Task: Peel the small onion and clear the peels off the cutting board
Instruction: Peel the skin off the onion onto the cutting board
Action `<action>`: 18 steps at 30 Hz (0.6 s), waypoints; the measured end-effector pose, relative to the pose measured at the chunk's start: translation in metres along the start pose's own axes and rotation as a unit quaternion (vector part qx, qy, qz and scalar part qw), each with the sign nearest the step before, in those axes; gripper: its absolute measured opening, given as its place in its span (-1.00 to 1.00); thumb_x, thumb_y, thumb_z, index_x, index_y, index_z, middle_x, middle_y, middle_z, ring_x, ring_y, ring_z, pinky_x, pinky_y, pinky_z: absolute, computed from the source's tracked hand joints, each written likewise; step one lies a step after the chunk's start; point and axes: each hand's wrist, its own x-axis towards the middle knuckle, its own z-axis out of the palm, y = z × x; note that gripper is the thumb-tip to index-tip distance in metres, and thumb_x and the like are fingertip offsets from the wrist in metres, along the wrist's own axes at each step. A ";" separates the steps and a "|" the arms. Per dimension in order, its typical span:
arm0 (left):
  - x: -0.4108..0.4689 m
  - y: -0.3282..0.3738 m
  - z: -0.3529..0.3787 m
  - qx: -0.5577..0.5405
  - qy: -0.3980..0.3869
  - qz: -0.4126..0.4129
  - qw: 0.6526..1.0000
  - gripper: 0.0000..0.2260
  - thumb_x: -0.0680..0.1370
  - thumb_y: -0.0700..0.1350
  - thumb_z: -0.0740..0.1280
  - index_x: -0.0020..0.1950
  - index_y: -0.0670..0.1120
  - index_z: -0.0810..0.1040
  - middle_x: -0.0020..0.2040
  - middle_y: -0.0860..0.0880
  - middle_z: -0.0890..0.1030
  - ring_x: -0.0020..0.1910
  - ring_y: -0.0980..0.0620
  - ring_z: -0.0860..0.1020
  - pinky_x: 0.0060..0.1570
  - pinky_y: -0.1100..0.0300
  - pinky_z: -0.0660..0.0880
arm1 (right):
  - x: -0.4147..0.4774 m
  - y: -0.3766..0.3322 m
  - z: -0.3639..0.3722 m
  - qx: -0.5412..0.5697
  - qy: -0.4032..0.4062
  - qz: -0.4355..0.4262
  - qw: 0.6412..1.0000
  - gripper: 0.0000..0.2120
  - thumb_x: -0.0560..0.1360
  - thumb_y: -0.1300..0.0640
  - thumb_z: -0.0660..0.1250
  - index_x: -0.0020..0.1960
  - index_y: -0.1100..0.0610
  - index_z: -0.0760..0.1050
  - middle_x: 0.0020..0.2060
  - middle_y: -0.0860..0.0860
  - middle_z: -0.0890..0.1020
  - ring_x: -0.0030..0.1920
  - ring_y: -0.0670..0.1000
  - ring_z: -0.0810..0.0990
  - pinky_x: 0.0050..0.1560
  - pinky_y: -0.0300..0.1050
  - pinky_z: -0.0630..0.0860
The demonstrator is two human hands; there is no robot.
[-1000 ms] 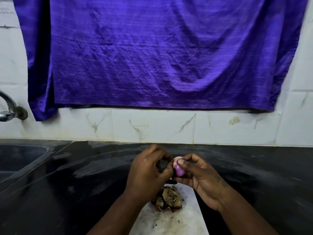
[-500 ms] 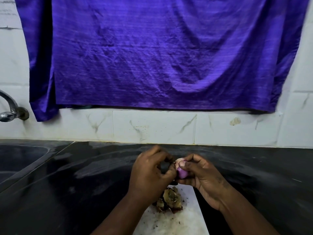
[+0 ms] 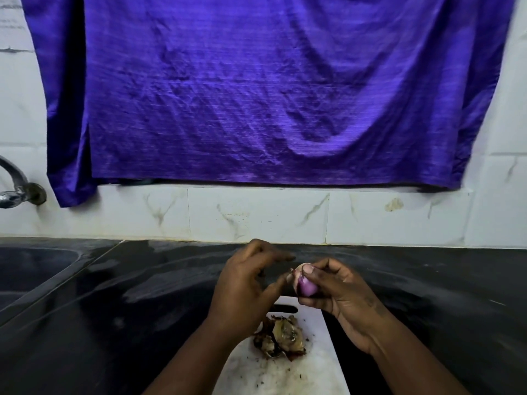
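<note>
Over counter [image 3: 114, 323], right hand [image 3: 339, 297] pinches onion [image 3: 305, 283]; left hand [image 3: 245, 289] splayed.

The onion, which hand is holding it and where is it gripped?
The right hand pinches the small onion between thumb on top and fingers beneath. The left hand grips nothing; its thumb tip is at the onion's pale end.

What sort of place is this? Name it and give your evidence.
Most likely a home kitchen: a dark stone counter with a sink, a wall tap, and onion peels on a white cutting board.
</note>
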 end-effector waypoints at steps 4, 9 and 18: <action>0.001 -0.007 -0.001 0.172 -0.005 0.107 0.979 -0.80 0.52 -0.05 0.53 0.13 0.10 0.72 0.04 0.09 0.61 0.02 0.07 0.59 -0.12 0.03 0.56 | 0.000 0.001 0.000 -0.022 0.004 0.006 1.000 -0.65 0.27 0.01 0.58 -0.09 0.18 0.56 -0.04 0.20 0.73 -0.11 0.11 0.69 -0.20 -0.06 0.69; 0.001 -0.004 -0.003 0.248 -0.008 0.173 0.953 -0.82 0.56 0.04 0.36 0.04 0.05 0.74 0.02 0.05 0.65 -0.03 0.05 0.59 -0.15 0.11 0.48 | -0.002 0.002 0.002 -0.052 0.004 0.005 0.999 -0.65 0.32 -0.02 0.56 -0.11 0.20 0.54 -0.16 0.18 0.71 -0.19 0.07 0.69 -0.23 -0.10 0.67; 0.000 0.001 0.001 0.085 -0.020 0.034 0.996 -0.95 0.53 -0.02 0.45 -0.03 0.07 0.69 -0.02 0.18 0.59 -0.05 0.12 0.59 -0.17 0.15 0.53 | -0.001 0.003 0.000 -0.059 0.002 0.003 0.998 -0.62 0.35 0.07 0.55 -0.03 0.34 0.56 -0.11 0.26 0.71 -0.18 0.09 0.67 -0.19 -0.07 0.66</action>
